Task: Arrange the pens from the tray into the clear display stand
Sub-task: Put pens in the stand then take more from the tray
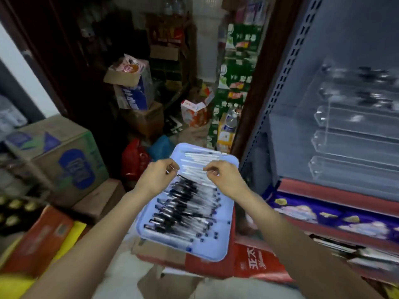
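Note:
A light blue tray [213, 249] rests on a red carton and holds several black-capped pens [183, 210] in its near half and several white pens [198, 162] in its far half. My left hand [158, 175] and my right hand [224, 176] hover over the tray's middle with fingers curled. Together they pinch the two ends of a bunch of white pens [192, 170]. The clear display stand [354, 134], with several stepped tiers, stands on the shelf at the right; its upper tiers hold some dark pens, blurred.
A red carton [254, 262] supports the tray. Cardboard boxes [64, 156] are stacked at the left, and cluttered goods fill the floor behind. A grey perforated shelf upright [278, 93] borders the stand. Purple snack packs [336, 219] lie on the shelf below.

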Tool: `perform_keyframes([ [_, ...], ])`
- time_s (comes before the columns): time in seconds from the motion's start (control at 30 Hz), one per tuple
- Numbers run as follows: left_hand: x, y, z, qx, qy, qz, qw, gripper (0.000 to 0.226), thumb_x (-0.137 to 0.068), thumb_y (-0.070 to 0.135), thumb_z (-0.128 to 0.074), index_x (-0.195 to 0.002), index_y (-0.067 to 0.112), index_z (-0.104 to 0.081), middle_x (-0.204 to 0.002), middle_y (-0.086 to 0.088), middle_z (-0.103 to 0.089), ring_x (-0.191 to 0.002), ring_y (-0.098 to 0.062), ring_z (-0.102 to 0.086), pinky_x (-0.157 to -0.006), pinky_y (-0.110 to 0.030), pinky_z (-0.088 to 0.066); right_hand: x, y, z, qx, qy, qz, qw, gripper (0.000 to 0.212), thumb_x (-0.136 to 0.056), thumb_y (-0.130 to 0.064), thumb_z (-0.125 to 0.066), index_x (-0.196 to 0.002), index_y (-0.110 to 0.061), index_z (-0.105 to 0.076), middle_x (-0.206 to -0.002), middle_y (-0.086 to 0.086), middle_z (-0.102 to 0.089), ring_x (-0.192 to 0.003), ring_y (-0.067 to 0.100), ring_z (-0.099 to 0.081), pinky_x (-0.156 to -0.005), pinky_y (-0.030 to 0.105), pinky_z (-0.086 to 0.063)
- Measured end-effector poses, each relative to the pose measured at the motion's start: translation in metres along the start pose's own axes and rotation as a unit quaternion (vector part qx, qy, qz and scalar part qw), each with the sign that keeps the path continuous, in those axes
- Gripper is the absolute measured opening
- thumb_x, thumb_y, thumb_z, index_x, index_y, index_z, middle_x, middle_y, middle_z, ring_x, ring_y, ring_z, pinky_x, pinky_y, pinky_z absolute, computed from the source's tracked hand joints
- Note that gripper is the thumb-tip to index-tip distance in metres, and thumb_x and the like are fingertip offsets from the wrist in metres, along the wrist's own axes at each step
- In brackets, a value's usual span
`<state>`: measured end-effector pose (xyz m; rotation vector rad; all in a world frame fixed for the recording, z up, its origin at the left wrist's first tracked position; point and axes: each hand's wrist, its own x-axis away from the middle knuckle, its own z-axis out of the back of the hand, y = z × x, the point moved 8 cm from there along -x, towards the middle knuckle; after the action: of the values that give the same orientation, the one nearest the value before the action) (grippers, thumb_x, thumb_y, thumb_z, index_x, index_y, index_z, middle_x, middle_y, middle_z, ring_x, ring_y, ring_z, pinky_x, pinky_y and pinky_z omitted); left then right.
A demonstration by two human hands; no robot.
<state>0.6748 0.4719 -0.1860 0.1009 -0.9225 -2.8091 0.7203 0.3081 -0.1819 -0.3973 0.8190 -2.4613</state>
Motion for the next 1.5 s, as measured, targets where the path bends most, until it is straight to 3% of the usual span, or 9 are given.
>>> perform_keyframes([
  [0.33,0.008,-0.069,-0.079,-0.07,-0.153,-0.055,0.984,0.043,-0.099,0.019,-0.041,-0.141,0.017,-0.037,-0.149,-0.001,-0.034,-0.134,-0.021,-0.037,-0.107,-0.032,-0.035,-0.022,0.059,-0.097,0.147,-0.037,-0.148,0.977,0.04,-0.097,-0.015,-0.046,-0.137,-0.013,-0.042,-0.13,0.016,-0.046,-0.109,0.035,-0.052,-0.086,0.046,-0.05],
  [0.47,0.012,-0.077,-0.1,-0.12,-0.19,-0.096,0.97,0.048,-0.1,0.022,-0.036,-0.147,0.021,-0.025,-0.156,0.003,-0.018,-0.143,-0.014,-0.021,-0.112,-0.032,-0.031,-0.027,0.067,-0.1,0.155,-0.037,-0.165,0.973,0.005,-0.094,-0.01,-0.049,-0.09,-0.011,-0.049,-0.094,0.013,-0.045,-0.089,0.031,-0.05,-0.067,0.037,-0.044],
  [0.57,0.012,-0.079,-0.102,-0.119,-0.184,-0.091,0.971,0.048,-0.1,0.021,-0.036,-0.147,0.021,-0.025,-0.157,0.003,-0.016,-0.143,-0.016,-0.021,-0.112,-0.033,-0.03,-0.032,0.071,-0.103,0.133,-0.069,-0.183,0.972,0.026,-0.094,-0.012,-0.053,-0.073,-0.011,-0.037,-0.081,0.01,-0.042,-0.079,0.028,-0.048,-0.064,0.035,-0.039],
  [0.87,0.0,-0.074,-0.093,0.001,-0.128,-0.036,0.991,0.035,-0.097,0.02,-0.045,-0.132,0.012,-0.05,-0.137,-0.007,-0.048,-0.124,-0.026,-0.045,-0.102,-0.033,-0.038,-0.023,0.067,-0.097,0.064,-0.074,-0.202,0.975,0.024,-0.094,-0.006,-0.048,-0.105,0.014,-0.056,-0.101,0.032,-0.062,-0.095,0.042,-0.061,-0.081,0.048,-0.05],
  [0.93,-0.005,-0.067,-0.085,0.069,-0.104,-0.002,0.992,0.032,-0.097,0.02,-0.047,-0.126,0.009,-0.055,-0.133,-0.008,-0.052,-0.119,-0.024,-0.05,-0.095,-0.024,-0.037,-0.019,0.06,-0.089,0.01,-0.04,-0.184,0.982,0.02,-0.095,-0.006,-0.049,-0.092,0.01,-0.061,-0.087,0.027,-0.063,-0.08,0.036,-0.06,-0.075,0.044,-0.049],
  [1.03,-0.014,-0.037,-0.073,0.216,-0.101,0.044,0.97,0.027,-0.093,0.024,-0.056,-0.108,0.004,-0.066,-0.116,-0.006,-0.064,-0.106,-0.018,-0.058,-0.087,-0.02,-0.04,-0.011,0.046,-0.065,-0.136,0.027,-0.165,0.977,0.015,-0.092,-0.009,-0.057,-0.077,-0.007,-0.059,-0.062,0.0,-0.051,-0.057,0.012,-0.046,-0.061,0.026,-0.04],
  [1.2,-0.034,0.036,-0.057,0.417,-0.103,0.088,0.899,0.038,-0.087,0.031,-0.063,-0.092,-0.006,-0.066,-0.091,-0.008,-0.059,-0.09,-0.016,-0.057,-0.088,-0.032,-0.047,0.002,0.02,0.001,-0.232,0.112,-0.102,0.961,0.008,-0.089,-0.015,-0.062,-0.086,-0.007,-0.063,-0.065,0.001,-0.059,-0.054,0.005,-0.054,-0.058,0.014,-0.046],
  [1.37,-0.065,0.127,-0.029,0.361,-0.056,-0.045,0.93,0.042,-0.089,0.027,-0.061,-0.063,-0.004,-0.05,-0.062,-0.02,-0.047,-0.058,-0.008,-0.057,-0.07,-0.034,-0.046,0.021,0.024,0.093,-0.164,0.21,-0.075,0.961,0.009,-0.083,-0.024,-0.069,-0.084,-0.017,-0.063,-0.067,-0.008,-0.06,-0.059,-0.006,-0.056,-0.058,0.006,-0.04],
  [1.5,-0.083,0.227,-0.026,0.167,-0.075,-0.202,0.962,0.034,-0.092,0.027,-0.055,-0.064,0.01,-0.048,-0.071,-0.015,-0.065,-0.064,-0.026,-0.059,-0.061,-0.034,-0.044,0.06,0.051,0.19,-0.169,0.334,-0.038,0.927,0.042,-0.088,-0.021,-0.062,-0.127,-0.016,-0.049,-0.084,-0.011,-0.055,-0.073,0.005,-0.056,-0.076,0.027,-0.046],
])
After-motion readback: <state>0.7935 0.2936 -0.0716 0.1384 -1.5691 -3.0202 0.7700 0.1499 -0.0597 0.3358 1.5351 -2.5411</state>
